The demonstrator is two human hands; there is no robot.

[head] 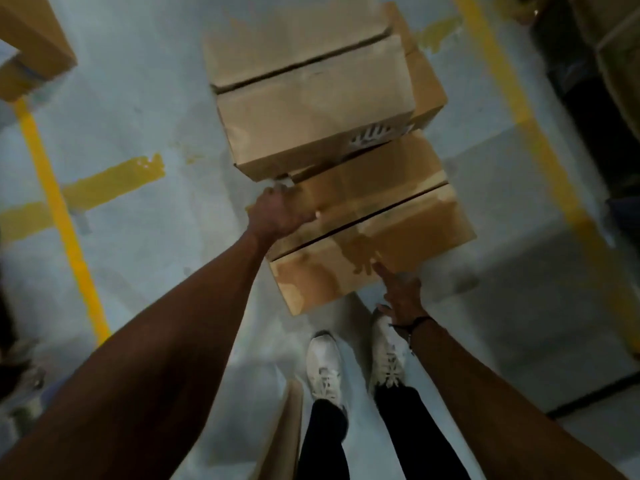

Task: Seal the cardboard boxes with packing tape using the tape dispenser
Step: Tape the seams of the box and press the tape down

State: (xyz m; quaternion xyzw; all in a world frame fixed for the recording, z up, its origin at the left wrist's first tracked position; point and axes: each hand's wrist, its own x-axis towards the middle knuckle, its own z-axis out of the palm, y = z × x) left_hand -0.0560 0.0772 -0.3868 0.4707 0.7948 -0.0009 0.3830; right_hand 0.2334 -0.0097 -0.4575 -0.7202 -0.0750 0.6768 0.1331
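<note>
Two brown cardboard boxes stand on the grey floor in front of my feet. The near box (374, 237) has a dark seam across its closed top flaps. The far box (311, 109) sits partly over the near one's back edge and also shows a seam. My left hand (280, 213) grips the near box at its far left corner, fingers curled over the edge. My right hand (401, 292) lies flat with fingers apart on the near right side of that box. No tape dispenser is in view.
Yellow floor lines (59, 209) run on the left and right (540, 140). More cardboard boxes sit at the top left (31, 46) and top right (616, 46). A cardboard piece (284, 427) stands by my left leg. My white shoes (325, 365) are just behind the near box.
</note>
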